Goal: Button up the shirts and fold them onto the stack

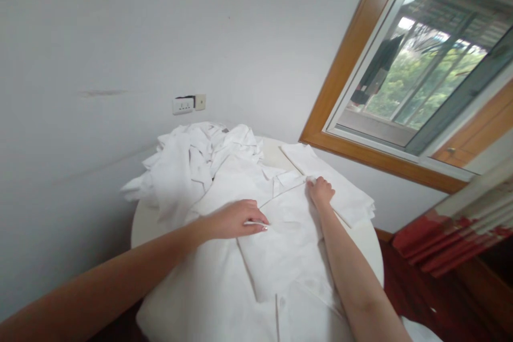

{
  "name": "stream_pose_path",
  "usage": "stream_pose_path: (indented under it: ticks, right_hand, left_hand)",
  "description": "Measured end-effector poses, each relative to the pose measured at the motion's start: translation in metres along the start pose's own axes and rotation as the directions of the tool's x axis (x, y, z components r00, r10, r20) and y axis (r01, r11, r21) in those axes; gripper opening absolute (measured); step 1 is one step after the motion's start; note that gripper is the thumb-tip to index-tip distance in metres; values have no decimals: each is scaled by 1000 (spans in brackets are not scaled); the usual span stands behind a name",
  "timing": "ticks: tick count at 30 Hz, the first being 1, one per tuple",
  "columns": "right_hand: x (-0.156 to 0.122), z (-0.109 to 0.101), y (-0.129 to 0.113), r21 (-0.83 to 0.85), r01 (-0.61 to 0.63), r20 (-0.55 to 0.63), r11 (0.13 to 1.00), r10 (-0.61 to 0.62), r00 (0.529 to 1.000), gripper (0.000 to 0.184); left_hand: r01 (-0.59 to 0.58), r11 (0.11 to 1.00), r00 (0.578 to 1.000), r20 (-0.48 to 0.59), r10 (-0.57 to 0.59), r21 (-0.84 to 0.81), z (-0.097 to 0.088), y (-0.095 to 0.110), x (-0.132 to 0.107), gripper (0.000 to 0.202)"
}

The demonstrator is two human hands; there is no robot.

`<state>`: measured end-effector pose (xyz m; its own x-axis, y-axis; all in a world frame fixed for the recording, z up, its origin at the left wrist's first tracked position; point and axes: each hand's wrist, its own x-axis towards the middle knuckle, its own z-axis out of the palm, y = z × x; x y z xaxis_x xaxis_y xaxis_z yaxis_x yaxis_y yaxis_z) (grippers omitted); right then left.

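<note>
A white shirt [280, 246] lies spread over a round white table [140, 224], collar toward the wall. My left hand [236, 219] rests on the shirt's front near its middle, fingers curled and pinching the edge of the fabric. My right hand [320, 189] is closed on the shirt's fabric near the collar, at the right. Both forearms reach in from the bottom of the view.
A heap of crumpled white garments [192, 165] sits at the table's far left. A stack of folded white cloth [340, 192] lies at the right edge. A wall socket [183, 104] is behind. A wood-framed window [360, 91] and red fabric [441, 240] are to the right.
</note>
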<state>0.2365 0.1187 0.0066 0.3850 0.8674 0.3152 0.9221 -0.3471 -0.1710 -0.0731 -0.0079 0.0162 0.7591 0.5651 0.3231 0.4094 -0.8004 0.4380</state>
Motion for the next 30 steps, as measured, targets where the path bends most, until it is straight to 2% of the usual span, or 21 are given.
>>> stream_pose_path:
  ticks: [2,5,9,11,15,19,22,24,27,30]
  right_hand:
    - [5,1,6,2,40,-1,999,-40,999,36]
    - [14,-1,15,22,51,13,998,-51,999,37]
    - [24,2,26,59,-2,73,998,-2,997,47]
    - [26,6,30,51,-30,62,998,27,998,51]
    - [26,13,37,8,-53,-9,999,53,999,51]
    - [22,13,36,30,-63,-19,998,63,998,46]
    - [19,11,33,19,-44,-10,999,44,999,43]
    - [18,10,31,-6,-15,-16,1000,15,1000,38]
    - [19,9,31,-31,-1,-38,1000,0,999,37]
    - [21,8,34,-33,-13,-52,999,11,999,38]
  left_hand:
    - [23,998,1000,10,-24,50,2,-1,0,38]
    - [43,991,999,12,-45,128,3,-3,0,39]
    - [-51,981,998,34,45,189,-5,-7,0,34]
    - [-80,976,997,12,79,204,-11,-12,0,31]
    - [-45,977,993,-94,65,207,-21,-29,-3,27]
    - [8,978,995,-99,12,208,-27,-41,-6,33]
    - [66,972,994,-102,-44,226,-23,-35,-3,39]
    - [68,973,994,-103,-46,220,-15,-29,1,36]
    - [-2,986,998,-62,13,169,-3,-23,6,26]
    - [-71,994,997,-18,73,79,-3,-21,6,22]
